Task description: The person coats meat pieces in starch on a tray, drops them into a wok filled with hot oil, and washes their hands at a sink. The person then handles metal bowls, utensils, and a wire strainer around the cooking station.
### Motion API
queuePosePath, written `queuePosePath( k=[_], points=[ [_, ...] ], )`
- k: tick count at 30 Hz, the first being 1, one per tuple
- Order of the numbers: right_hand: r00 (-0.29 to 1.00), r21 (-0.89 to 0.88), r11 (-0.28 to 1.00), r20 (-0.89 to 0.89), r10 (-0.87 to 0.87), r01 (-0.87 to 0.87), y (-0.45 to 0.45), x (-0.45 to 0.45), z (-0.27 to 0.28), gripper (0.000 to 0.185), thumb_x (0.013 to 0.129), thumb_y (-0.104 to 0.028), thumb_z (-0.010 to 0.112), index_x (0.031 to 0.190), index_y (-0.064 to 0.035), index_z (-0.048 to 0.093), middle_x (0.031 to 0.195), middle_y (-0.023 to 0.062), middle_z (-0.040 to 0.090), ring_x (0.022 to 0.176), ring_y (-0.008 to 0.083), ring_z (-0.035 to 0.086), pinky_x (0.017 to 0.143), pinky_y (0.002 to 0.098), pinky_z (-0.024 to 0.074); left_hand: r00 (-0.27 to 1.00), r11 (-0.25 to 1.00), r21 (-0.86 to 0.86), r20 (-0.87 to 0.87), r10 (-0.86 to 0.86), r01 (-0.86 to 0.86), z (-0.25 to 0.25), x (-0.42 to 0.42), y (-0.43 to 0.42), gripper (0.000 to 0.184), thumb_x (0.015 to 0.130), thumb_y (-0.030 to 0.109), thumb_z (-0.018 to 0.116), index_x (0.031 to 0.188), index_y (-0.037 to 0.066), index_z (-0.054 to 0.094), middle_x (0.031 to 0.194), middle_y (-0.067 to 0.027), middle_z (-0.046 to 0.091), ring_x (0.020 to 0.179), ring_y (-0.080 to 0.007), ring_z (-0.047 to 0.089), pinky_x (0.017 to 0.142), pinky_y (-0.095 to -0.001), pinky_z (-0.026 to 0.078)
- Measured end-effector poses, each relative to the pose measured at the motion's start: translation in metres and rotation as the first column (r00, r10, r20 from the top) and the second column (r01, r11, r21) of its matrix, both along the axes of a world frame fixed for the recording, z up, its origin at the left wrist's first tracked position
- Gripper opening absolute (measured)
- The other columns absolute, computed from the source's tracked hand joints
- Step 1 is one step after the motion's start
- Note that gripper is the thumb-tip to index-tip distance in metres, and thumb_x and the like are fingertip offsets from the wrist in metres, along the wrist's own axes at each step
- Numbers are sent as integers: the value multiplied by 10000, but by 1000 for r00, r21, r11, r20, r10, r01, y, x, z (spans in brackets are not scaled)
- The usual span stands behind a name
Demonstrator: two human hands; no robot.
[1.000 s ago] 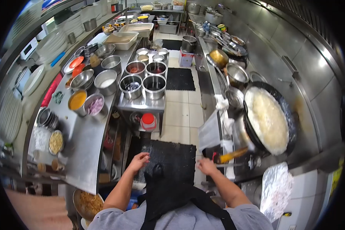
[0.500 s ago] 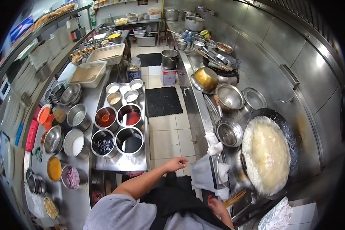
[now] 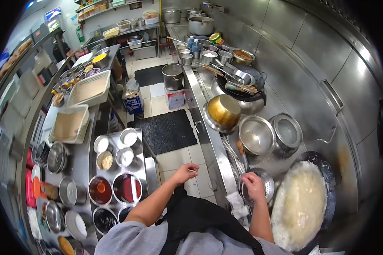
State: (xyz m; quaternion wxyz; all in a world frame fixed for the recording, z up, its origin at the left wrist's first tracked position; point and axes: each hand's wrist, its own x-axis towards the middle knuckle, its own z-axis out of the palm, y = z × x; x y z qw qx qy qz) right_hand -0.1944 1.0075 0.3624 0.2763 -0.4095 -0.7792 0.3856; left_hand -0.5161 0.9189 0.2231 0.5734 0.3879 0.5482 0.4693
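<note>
My left hand (image 3: 186, 173) hangs over the floor tiles in front of my apron, loosely bent, with nothing in its fingers. Over the perforated strainer ladle (image 3: 268, 187) is my right hand (image 3: 254, 185), its fingers pointing down and slightly apart; I cannot tell whether it touches the ladle. The ladle's wooden-ended handle (image 3: 241, 148) leans just beyond that hand. At the lower right, a big wok (image 3: 331, 193) holds pale, foaming liquid (image 3: 304, 204). Behind the ladle sit a steel bowl (image 3: 256, 135) and a lidded-looking steel pot (image 3: 287, 129).
A golden-bottomed pan (image 3: 223, 114) lies upturned along the range. To my left, a steel table (image 3: 115, 148) carries pots of red and dark liquids. Farther off are a stockpot (image 3: 172, 76) on a box and black floor mats (image 3: 164, 131).
My right hand has risen from beside the bundle of sticks at my side to above the strainer ladle. The view has shifted; my left hand stays in front of me.
</note>
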Motion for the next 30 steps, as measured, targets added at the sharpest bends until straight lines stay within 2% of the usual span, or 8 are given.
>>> queuePosePath(
  k=[6, 9, 14, 20, 22, 24, 27, 30],
  points=[
    [961, -365, 923, -188, -205, 125, 123, -82, -70, 168, 947, -131, 571, 1003, -6, 668, 851, 54, 672, 720, 120, 621, 646, 244, 492, 996, 997, -31, -43, 75, -76, 7, -150, 127, 335, 878, 117, 676, 1180, -5, 596, 1010, -31, 623, 864, -127, 598, 752, -289, 508],
    [957, -517, 821, -10, -288, 242, 178, -129, -74, 178, 943, -119, 568, 1046, -11, 664, 827, 44, 677, 697, 96, 605, 597, 244, 472, 968, 982, 179, -249, -16, 63, 62, -238, 258, 339, 879, 111, 665, 1181, -22, 586, 1011, -56, 643, 890, -135, 612, 791, -291, 513],
    [857, -634, 696, -101, -506, 336, 246, -186, -67, 182, 947, -118, 551, 1054, -24, 664, 814, 32, 665, 614, 70, 538, 531, 214, 425, 895, 952, 242, -441, -66, 190, 133, -298, 436, 329, 899, 128, 644, 1197, -5, 597, 1043, -57, 645, 953, -130, 579, 856, -293, 480],
    [867, -658, 753, -384, -317, -16, 388, -311, -66, 217, 974, -164, 540, 1110, -42, 656, 834, 42, 663, 600, 70, 548, 516, 204, 426, 808, 931, 307, -589, 23, 197, 157, -328, 629, 300, 926, 169, 611, 1171, -4, 628, 1042, -106, 673, 942, -169, 607, 856, -318, 479],
    [824, -688, 692, -510, -247, -219, 449, -368, -93, 237, 989, -190, 533, 1137, -36, 636, 828, 55, 663, 610, 89, 567, 527, 220, 448, 786, 871, 413, -616, 52, 265, 120, -350, 704, 278, 938, 178, 581, 1151, 11, 643, 1027, -100, 683, 938, -192, 619, 846, -332, 483],
    [708, -690, 633, -638, -303, -351, 506, -436, -125, 272, 999, -225, 530, 1179, -33, 597, 895, 83, 662, 664, 124, 608, 554, 235, 479, 728, 908, 298, -686, -11, 295, 95, -367, 755, 287, 930, 169, 558, 1162, 24, 645, 990, -125, 682, 930, -201, 629, 834, -326, 483],
    [625, -838, 459, -533, -571, -296, 573, -520, -109, 340, 1001, -258, 516, 1271, -51, 497, 1084, 135, 630, 837, 202, 657, 646, 298, 530, 552, 932, 29, -813, -189, 362, 62, -381, 816, 324, 918, 196, 538, 1184, 33, 626, 1214, -244, 599, 1131, -407, 558, 940, -427, 458],
    [497, -876, 400, -483, -721, -270, 618, -553, -119, 376, 996, -304, 515, 1296, -89, 439, 1153, 149, 616, 966, 262, 654, 743, 369, 537, 484, 831, -55, -791, -375, 553, -6, -404, 858, 432, 845, 284, 668, 1165, -4, 627, 1100, -218, 667, 969, -326, 660, 861, -398, 508]
  ],
)
